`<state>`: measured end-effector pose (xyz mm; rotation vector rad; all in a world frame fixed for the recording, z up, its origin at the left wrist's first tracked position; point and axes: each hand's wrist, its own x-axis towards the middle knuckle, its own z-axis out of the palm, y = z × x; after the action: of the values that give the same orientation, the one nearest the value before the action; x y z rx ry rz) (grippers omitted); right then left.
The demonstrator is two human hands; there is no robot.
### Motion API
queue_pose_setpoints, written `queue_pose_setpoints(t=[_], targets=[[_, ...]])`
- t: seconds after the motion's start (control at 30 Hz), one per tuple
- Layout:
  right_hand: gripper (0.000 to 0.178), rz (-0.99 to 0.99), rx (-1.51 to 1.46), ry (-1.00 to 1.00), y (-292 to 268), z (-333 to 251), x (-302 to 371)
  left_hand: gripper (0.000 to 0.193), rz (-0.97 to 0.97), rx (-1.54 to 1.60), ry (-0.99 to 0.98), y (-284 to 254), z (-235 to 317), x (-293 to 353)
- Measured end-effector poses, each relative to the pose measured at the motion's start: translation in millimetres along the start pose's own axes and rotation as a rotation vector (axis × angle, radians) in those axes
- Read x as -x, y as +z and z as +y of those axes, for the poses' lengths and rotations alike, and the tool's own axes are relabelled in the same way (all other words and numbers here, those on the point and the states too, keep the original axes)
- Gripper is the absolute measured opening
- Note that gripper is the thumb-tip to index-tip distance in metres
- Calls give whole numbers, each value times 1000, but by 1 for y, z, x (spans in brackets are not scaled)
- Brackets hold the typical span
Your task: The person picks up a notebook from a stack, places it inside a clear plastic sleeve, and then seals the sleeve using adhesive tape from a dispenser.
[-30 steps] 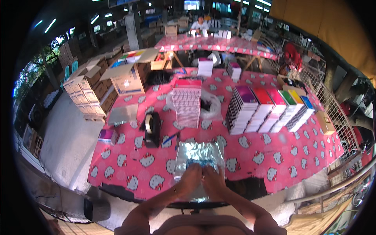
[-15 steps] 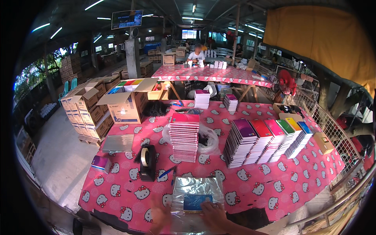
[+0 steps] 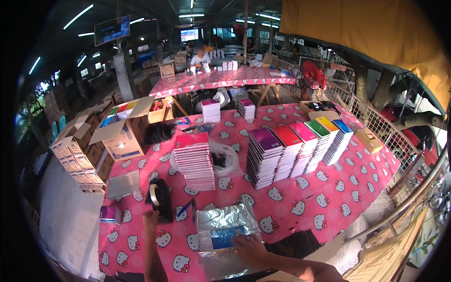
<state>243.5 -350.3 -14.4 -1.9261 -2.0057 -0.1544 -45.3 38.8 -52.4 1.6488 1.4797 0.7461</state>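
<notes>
A blue spiral notebook (image 3: 225,238) lies on a sheet of clear plastic film (image 3: 221,218) at the table's near edge. My right hand (image 3: 249,246) rests on the notebook's right part, fingers stretched out flat. Left of it stands a black tape dispenser (image 3: 164,214) with a pale tape roll (image 3: 153,195). At the dispenser's near left end, my left hand (image 3: 150,218) has its fingers closed; whatever they pinch is too small to make out. A blue pen (image 3: 185,207) lies between the dispenser and the film.
Behind the film stands a tall notebook stack (image 3: 193,162) beside a plastic bag (image 3: 228,162). Several coloured stacks (image 3: 265,160) line the right. An open carton (image 3: 124,141), flat clear sleeves (image 3: 123,184) and a small purple stack (image 3: 110,214) are left. A person (image 3: 200,58) sits at the far table.
My left hand has moved from beside the film, left and away from me, to the tape dispenser. My right hand stays on the notebook. The whole view has swung to the right.
</notes>
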Motion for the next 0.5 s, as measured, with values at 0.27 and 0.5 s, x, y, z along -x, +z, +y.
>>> queue_pose_setpoints(t=[0.27, 0.5], targets=[[47, -58, 19, 48, -6, 5, 2, 10, 146, 1074, 23, 56, -25, 58], [45, -76, -6, 78, 2, 7, 11, 12, 384, -442, 236, 13, 3, 74]])
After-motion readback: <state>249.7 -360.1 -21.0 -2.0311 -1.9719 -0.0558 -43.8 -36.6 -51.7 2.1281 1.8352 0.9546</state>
